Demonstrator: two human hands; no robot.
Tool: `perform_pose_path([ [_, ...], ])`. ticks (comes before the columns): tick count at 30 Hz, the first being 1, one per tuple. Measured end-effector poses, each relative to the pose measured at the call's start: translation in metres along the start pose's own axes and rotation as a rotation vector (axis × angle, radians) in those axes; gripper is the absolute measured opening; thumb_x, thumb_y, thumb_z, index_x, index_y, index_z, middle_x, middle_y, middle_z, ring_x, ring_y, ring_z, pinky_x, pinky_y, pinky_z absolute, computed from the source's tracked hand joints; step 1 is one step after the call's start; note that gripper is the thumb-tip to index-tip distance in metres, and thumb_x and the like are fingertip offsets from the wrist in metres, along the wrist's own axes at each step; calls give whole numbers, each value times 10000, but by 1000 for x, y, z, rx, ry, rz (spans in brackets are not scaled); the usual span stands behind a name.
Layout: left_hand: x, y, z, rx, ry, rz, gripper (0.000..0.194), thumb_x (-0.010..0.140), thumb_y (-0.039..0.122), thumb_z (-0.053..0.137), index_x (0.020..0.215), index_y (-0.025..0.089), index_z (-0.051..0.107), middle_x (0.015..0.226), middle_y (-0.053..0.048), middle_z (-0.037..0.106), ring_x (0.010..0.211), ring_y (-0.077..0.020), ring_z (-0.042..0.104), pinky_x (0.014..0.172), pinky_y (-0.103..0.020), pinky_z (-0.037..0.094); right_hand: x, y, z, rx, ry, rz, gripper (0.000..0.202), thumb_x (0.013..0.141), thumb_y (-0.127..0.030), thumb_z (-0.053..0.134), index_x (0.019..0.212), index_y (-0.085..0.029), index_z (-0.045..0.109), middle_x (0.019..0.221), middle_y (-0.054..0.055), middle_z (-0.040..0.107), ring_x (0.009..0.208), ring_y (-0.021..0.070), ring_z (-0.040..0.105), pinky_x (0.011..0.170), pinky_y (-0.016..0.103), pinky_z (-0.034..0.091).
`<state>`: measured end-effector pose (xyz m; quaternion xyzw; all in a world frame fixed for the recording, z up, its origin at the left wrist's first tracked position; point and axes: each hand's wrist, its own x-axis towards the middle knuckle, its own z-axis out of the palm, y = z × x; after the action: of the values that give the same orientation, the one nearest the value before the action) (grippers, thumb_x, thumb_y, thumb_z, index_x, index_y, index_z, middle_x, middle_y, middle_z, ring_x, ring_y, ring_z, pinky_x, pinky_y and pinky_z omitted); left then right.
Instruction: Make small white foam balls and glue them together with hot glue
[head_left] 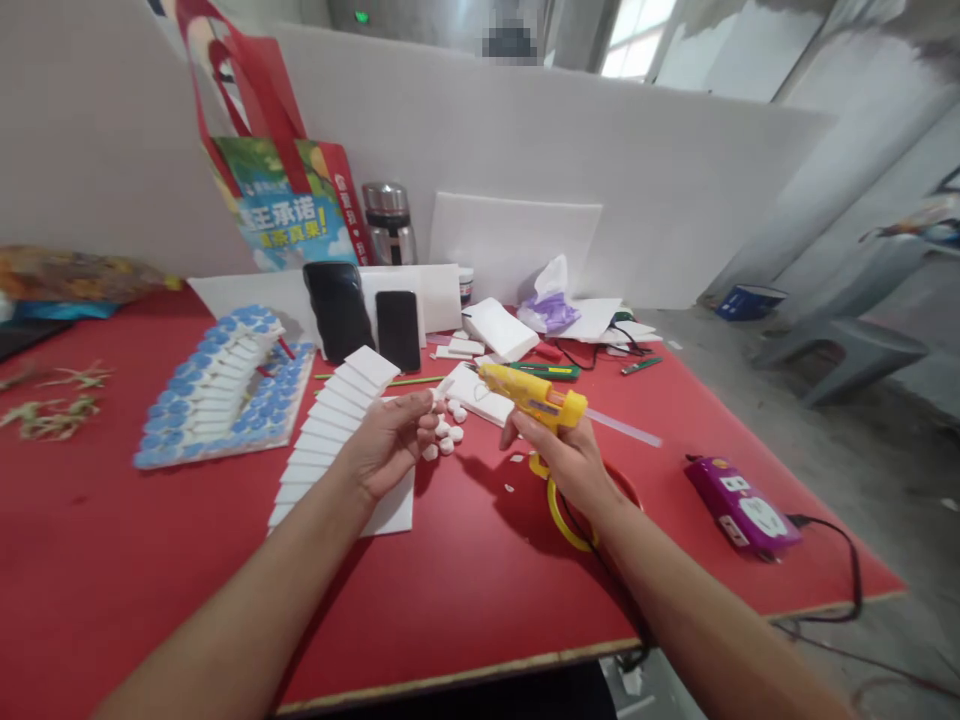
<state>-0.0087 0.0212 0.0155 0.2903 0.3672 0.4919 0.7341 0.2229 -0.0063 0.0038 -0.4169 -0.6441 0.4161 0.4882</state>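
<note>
While the right hand [571, 458] gripped a yellow glue gun [521, 388] above the red worktop [465, 570], its nozzle pointing toward the left hand [390, 440], the fingertips of that left hand were pinched around a small white piece [442, 388]. Just beside those fingers lay a cluster of white discs [455, 434], near a stepped fan of white strips [319, 430]. Farther left rested a blue-and-white curved model [176, 400], and two dark phones [337, 310] stood behind the strips.

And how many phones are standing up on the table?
2: a larger phone and, just right of it, a smaller phone, both before white board. More could be hidden.
</note>
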Motion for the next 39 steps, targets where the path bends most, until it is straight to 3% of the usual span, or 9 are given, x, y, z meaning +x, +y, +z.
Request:
perform_pose_path([
  [8,0,-3,-3,125,-30,49,371,687,359,984,738,116,708,551,20,558,525,-108,572,545,-244,535,-16,5,2,-29,-88,20,390,1019,-509,629,770,-235,751,739,49,709,686,216,619,675,375,501],
  [13,0,-7,-1,177,-26,105,334,735,341,960,774,117,714,567,7,596,575,-145,636,620,-293,559,-15,7,5,-120,-86,3,442,1026,-506,619,704,-222,722,662,39,679,622,193,595,604,339,461],
  [24,4,-12,-5,254,40,153,419,688,362,980,913,105,737,639,-36,701,550,-151,669,489,-219,455,-13,2,7,-138,-99,-11,422,1032,-424,605,678,-200,653,608,15,634,561,141,557,553,287,421],
  [39,4,-10,-5,213,13,107,434,636,374,1012,829,103,734,623,-28,685,548,-157,665,555,-269,548,-15,6,5,-185,-30,-41,446,1045,-430,602,664,-197,620,604,4,605,578,133,560,563,273,422],
])
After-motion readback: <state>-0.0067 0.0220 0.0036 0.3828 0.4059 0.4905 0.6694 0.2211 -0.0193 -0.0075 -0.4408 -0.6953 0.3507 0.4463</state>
